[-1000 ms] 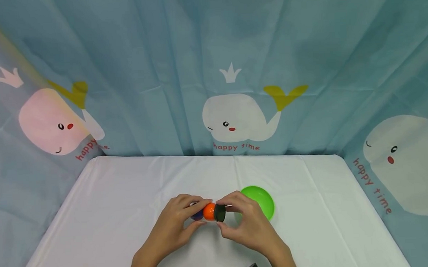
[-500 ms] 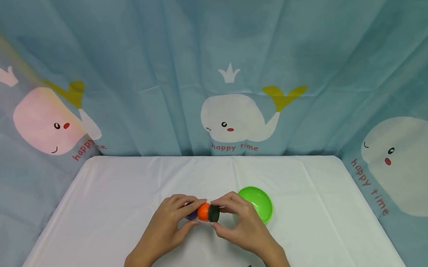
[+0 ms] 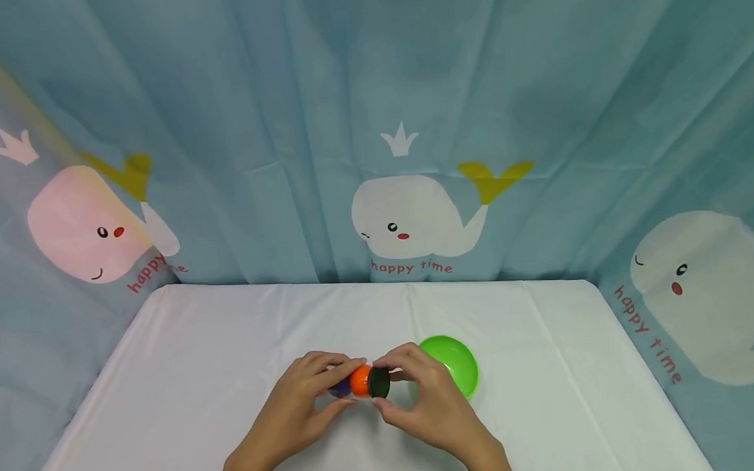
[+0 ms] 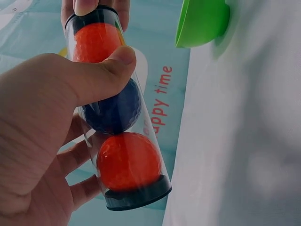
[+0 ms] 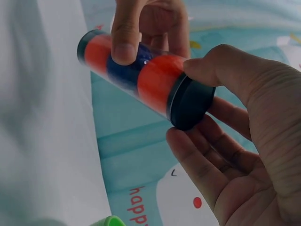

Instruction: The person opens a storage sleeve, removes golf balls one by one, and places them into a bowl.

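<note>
Both hands hold a clear tube of golf balls above the white table. Inside it, a blue ball point(image 4: 114, 113) lies between two orange balls, one of them the orange ball point(image 4: 129, 162) by the far left end. My left hand point(image 3: 298, 408) grips the tube around its middle, thumb across the clear wall. At the other end, the thumb and fingers of my right hand point(image 3: 429, 403) pinch the black cap point(image 5: 192, 103). That cap sits on the tube's end. A second black cap point(image 4: 138, 195) covers the left end.
A green bowl point(image 3: 461, 361) stands on the white tablecloth point(image 3: 532, 396) just beyond my right hand. Behind the table's far edge hangs a blue curtain point(image 3: 277, 225) printed with whales; it also runs along both sides.
The whole head view has shifted slightly. Both hands keep their hold on the tube and its cap, with no clear movement between them.
</note>
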